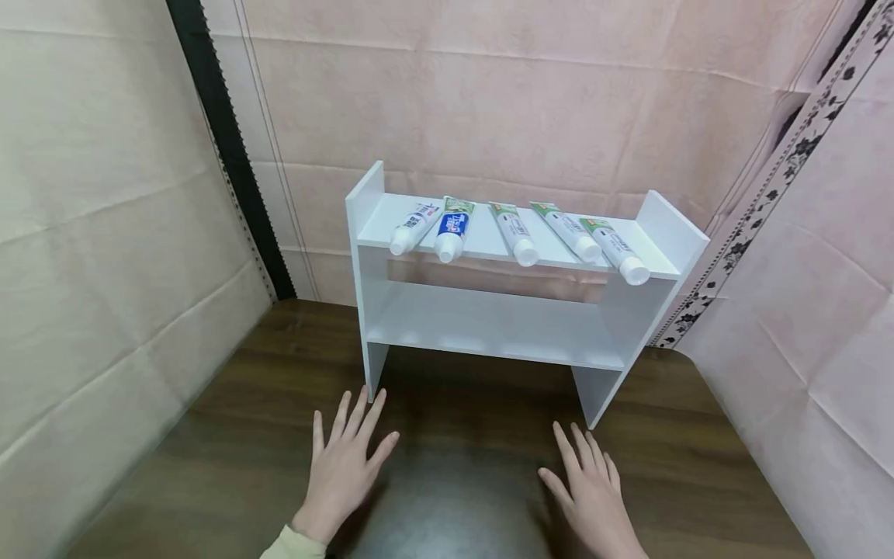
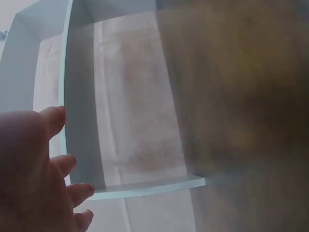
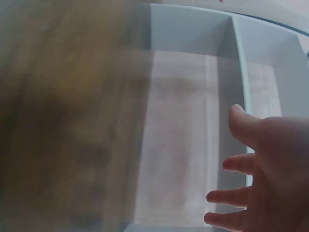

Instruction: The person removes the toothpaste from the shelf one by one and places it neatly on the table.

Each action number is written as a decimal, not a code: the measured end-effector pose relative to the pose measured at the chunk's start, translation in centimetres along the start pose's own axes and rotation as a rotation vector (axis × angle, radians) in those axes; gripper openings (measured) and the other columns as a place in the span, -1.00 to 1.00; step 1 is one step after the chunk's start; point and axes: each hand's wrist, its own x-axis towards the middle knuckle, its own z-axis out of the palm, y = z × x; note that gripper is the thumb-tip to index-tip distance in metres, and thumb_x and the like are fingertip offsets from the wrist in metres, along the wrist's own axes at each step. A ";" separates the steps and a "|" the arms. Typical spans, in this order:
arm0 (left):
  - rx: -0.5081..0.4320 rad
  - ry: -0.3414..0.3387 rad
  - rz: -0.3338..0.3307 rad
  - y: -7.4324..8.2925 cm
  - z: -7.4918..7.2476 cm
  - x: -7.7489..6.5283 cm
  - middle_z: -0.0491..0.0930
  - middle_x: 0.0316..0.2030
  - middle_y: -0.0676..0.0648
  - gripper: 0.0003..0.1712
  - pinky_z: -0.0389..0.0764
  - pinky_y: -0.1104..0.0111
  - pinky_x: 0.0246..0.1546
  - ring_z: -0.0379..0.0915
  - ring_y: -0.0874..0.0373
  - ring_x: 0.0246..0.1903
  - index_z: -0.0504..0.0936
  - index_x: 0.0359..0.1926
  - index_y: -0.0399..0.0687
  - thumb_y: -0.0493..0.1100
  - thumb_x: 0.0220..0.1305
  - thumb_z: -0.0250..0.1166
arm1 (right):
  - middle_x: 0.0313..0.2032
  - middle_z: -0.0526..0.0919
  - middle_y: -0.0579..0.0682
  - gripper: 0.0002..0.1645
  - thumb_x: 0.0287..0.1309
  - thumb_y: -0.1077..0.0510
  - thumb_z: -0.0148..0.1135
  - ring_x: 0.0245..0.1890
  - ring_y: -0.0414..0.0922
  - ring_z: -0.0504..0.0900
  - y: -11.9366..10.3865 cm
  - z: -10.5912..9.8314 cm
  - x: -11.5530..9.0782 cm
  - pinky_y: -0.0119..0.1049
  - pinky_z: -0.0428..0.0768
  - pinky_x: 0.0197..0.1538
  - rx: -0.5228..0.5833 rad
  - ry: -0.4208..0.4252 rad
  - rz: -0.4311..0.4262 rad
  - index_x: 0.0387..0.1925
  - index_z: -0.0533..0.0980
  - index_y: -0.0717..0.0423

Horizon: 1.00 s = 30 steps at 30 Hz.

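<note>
A white two-tier shelf (image 1: 489, 322) stands on the dark wooden table (image 1: 230, 458). Several toothpaste tubes lie side by side on its top board, caps toward me, from the leftmost tube (image 1: 414, 227) to the rightmost tube (image 1: 616, 250). My left hand (image 1: 344, 466) lies flat on the table with fingers spread, just in front of the shelf's left leg. My right hand (image 1: 590, 485) lies flat in front of the right leg. Neither hand holds anything. The left wrist view shows my left hand (image 2: 34, 169) beside the shelf (image 2: 79, 121); the right wrist view shows my right hand (image 3: 263, 169) beside the shelf (image 3: 231, 72).
Pink cloth (image 1: 524, 101) hangs behind the shelf and along the right side (image 1: 824, 310). Pale cloth (image 1: 91, 233) covers the left wall. The shelf's lower board (image 1: 489, 326) holds nothing.
</note>
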 end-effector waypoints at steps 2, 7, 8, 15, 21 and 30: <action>-0.016 0.016 -0.003 0.0 -0.3 0.5 0.04 0.51 -0.08 -0.23 -0.27 -0.28 0.37 -0.16 -0.15 0.51 0.05 0.51 0.26 0.30 0.38 -0.01 | 0.39 0.26 0.25 -0.21 0.30 -0.14 0.13 0.37 0.27 0.21 -0.5 -0.3 0.4 0.34 0.19 0.24 -0.008 0.038 -0.034 0.47 0.15 -0.08; -0.075 0.043 -0.018 -0.1 -1.1 1.9 -0.02 0.53 -0.14 -0.20 -0.31 -0.31 0.36 -0.21 -0.20 0.51 0.00 0.53 0.21 0.25 0.39 0.03 | 0.31 0.41 0.21 -0.28 0.27 -0.12 0.18 0.31 0.22 0.38 -2.2 -1.0 1.3 0.26 0.34 0.20 0.011 0.081 -0.094 0.42 0.25 -0.16; -0.090 0.041 -0.025 -0.1 -1.2 2.3 -0.05 0.53 -0.14 -0.19 -0.32 -0.30 0.36 -0.24 -0.19 0.51 -0.04 0.53 0.22 0.25 0.39 0.02 | 0.29 0.44 0.20 -0.29 0.27 -0.12 0.19 0.29 0.20 0.41 -2.6 -1.1 1.5 0.24 0.37 0.18 0.015 0.081 -0.098 0.41 0.27 -0.17; -0.232 0.057 -0.057 -0.2 -1.7 4.0 -0.15 0.55 -0.11 -0.09 -0.34 -0.29 0.37 -0.31 -0.17 0.53 -0.26 0.55 0.24 0.27 0.39 0.01 | 0.17 0.54 0.10 -0.37 0.24 -0.09 0.22 0.16 0.10 0.54 -4.8 -1.5 2.5 0.15 0.48 0.07 0.037 0.081 -0.118 0.33 0.39 -0.10; -0.388 0.090 -0.069 -0.4 -2.2 6.0 -0.22 0.56 -0.06 -0.07 -0.25 -0.26 0.39 -0.31 -0.18 0.52 -0.35 0.54 0.26 0.23 0.41 0.02 | 0.14 0.55 0.02 -0.41 0.24 -0.04 0.25 0.11 0.04 0.57 -6.7 -2.1 3.6 0.08 0.51 0.07 0.090 0.111 -0.179 0.29 0.42 -0.07; -0.568 0.169 -0.105 0.7 -3.4 9.2 -0.03 0.51 -0.16 -0.10 0.09 -0.23 0.36 -0.05 -0.18 0.46 -0.30 0.53 0.36 0.11 0.41 0.08 | 0.19 0.51 -0.01 -0.35 0.25 0.00 0.25 0.13 0.00 0.56 -9.5 -2.4 4.5 0.01 0.52 0.10 0.175 0.110 -0.227 0.35 0.34 -0.12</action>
